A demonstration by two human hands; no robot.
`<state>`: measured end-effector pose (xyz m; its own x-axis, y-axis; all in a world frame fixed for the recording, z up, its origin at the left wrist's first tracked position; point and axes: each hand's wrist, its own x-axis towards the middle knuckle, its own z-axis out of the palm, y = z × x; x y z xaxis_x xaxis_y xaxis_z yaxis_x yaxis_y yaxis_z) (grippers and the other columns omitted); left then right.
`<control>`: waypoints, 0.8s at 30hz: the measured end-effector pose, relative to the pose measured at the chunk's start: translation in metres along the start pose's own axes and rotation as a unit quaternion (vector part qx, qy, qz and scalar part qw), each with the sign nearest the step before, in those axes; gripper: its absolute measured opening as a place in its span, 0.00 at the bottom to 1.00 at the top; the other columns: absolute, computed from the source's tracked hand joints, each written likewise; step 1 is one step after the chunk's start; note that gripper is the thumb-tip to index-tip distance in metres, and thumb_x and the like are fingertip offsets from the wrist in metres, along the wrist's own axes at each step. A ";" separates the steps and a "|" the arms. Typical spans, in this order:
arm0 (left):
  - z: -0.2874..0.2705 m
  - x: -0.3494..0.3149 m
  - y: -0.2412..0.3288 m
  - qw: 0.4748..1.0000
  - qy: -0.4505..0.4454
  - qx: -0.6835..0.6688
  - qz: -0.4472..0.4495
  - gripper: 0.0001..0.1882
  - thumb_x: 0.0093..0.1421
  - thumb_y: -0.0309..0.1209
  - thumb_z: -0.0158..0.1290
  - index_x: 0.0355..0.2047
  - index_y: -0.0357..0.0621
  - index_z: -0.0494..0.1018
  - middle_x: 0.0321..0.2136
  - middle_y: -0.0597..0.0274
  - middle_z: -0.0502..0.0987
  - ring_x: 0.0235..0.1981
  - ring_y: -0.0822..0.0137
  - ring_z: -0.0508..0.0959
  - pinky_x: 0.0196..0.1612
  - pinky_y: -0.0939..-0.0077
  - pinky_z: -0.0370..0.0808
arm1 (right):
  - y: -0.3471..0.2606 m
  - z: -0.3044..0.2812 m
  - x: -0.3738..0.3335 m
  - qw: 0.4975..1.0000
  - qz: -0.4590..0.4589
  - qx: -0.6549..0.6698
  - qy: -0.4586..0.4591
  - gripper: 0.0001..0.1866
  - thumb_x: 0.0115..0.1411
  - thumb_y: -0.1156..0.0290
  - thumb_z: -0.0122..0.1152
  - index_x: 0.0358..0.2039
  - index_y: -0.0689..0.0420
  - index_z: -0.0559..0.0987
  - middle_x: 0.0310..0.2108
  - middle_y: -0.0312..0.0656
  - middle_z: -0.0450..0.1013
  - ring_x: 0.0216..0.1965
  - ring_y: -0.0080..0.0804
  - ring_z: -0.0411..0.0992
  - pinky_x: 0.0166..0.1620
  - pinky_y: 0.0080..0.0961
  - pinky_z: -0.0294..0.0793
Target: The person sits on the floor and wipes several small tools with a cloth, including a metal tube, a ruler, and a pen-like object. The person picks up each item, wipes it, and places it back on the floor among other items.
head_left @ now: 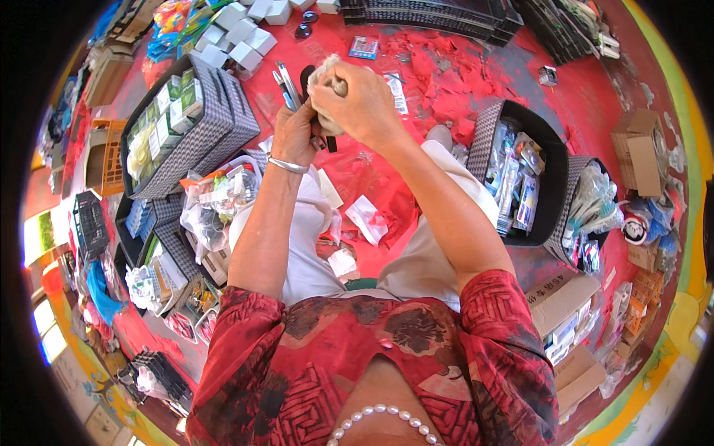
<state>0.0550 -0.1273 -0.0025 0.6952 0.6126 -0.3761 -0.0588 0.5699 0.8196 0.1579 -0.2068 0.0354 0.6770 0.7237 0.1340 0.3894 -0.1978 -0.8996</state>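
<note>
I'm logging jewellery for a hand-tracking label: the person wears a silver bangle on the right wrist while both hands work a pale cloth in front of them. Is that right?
Not quite. The head view shows the silver bangle on the left wrist, not the right. The rest holds: the left hand and right hand are together on the pale cloth.

Red patterned blouse point(446, 357) (pearls point(379, 416), perhaps), silver bangle point(286, 165).
</note>
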 end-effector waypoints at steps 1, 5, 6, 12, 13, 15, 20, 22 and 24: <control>-0.002 0.001 0.002 1.000 0.008 -0.028 0.008 0.07 0.58 0.33 0.48 0.30 0.44 0.70 0.15 0.71 0.69 0.11 0.82 0.62 0.13 0.88 0.61 | 0.005 -0.001 -0.004 0.998 0.019 0.013 -0.056 0.15 0.43 0.58 0.58 0.25 0.56 0.78 0.25 0.49 0.73 0.28 0.45 0.72 0.32 0.37 0.69; -0.011 0.007 0.014 0.994 -0.008 -0.100 0.045 0.15 0.58 0.36 0.49 0.38 0.36 0.68 0.20 0.68 0.71 0.12 0.81 0.60 0.17 0.86 0.63 | 0.017 -0.010 -0.014 0.987 -0.008 -0.019 -0.161 0.13 0.46 0.62 0.59 0.26 0.59 0.77 0.20 0.46 0.72 0.22 0.29 0.71 0.28 0.25 0.68; -0.011 0.008 0.015 0.990 -0.007 -0.134 0.040 0.16 0.58 0.36 0.48 0.40 0.35 0.67 0.21 0.66 0.72 0.12 0.81 0.59 0.19 0.86 0.63 | 0.016 -0.013 -0.015 0.981 0.003 -0.049 -0.187 0.13 0.46 0.63 0.59 0.26 0.59 0.77 0.19 0.46 0.72 0.22 0.27 0.71 0.27 0.24 0.67; -0.008 0.003 0.007 0.994 -0.063 -0.077 -0.039 0.12 0.59 0.36 0.48 0.36 0.39 0.68 0.21 0.66 0.71 0.11 0.81 0.59 0.17 0.87 0.60 | 0.002 -0.032 0.005 0.986 0.055 0.152 0.041 0.14 0.47 0.62 0.59 0.25 0.62 0.77 0.21 0.42 0.73 0.25 0.29 0.72 0.29 0.25 0.69; -0.007 0.002 0.005 0.997 -0.051 -0.025 -0.043 0.11 0.59 0.36 0.48 0.35 0.40 0.69 0.20 0.66 0.71 0.11 0.81 0.59 0.16 0.87 0.58 | 0.001 -0.029 0.007 0.987 0.024 0.137 0.076 0.14 0.47 0.62 0.59 0.24 0.61 0.77 0.22 0.44 0.73 0.25 0.32 0.72 0.29 0.27 0.70; -0.006 -0.002 0.000 0.989 -0.051 0.138 -0.003 0.10 0.57 0.38 0.49 0.28 0.45 0.71 0.17 0.69 0.69 0.11 0.82 0.60 0.13 0.87 0.54 | 0.003 -0.019 0.009 0.993 -0.026 0.062 0.097 0.14 0.45 0.61 0.58 0.24 0.60 0.78 0.24 0.47 0.74 0.26 0.39 0.73 0.31 0.32 0.70; -0.005 0.002 0.004 0.985 0.050 0.162 0.014 0.15 0.57 0.42 0.48 0.31 0.41 0.70 0.16 0.70 0.65 0.14 0.80 0.60 0.16 0.85 0.57 | 0.031 -0.028 0.028 0.975 0.077 0.004 0.210 0.14 0.45 0.59 0.58 0.24 0.57 0.79 0.24 0.49 0.74 0.30 0.46 0.73 0.34 0.35 0.70; -0.008 0.003 0.010 0.996 -0.087 0.013 0.035 0.16 0.58 0.40 0.48 0.37 0.39 0.67 0.22 0.67 0.68 0.15 0.80 0.58 0.17 0.85 0.56 | 0.036 -0.054 0.036 0.946 0.117 0.042 0.299 0.13 0.45 0.61 0.57 0.25 0.58 0.79 0.24 0.49 0.74 0.30 0.47 0.72 0.34 0.36 0.70; -0.008 0.011 0.008 0.991 -0.106 -0.082 0.003 0.15 0.59 0.37 0.47 0.40 0.38 0.65 0.28 0.65 0.69 0.15 0.80 0.58 0.18 0.86 0.59 | 0.041 -0.082 0.037 0.936 0.075 0.066 0.337 0.11 0.43 0.63 0.57 0.23 0.58 0.79 0.25 0.52 0.73 0.32 0.50 0.72 0.38 0.37 0.71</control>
<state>0.0561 -0.1120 -0.0037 0.8281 0.4978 -0.2577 -0.1668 0.6577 0.7346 0.2504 -0.2424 0.0375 0.9754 0.1044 0.1944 0.2085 -0.1484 -0.9667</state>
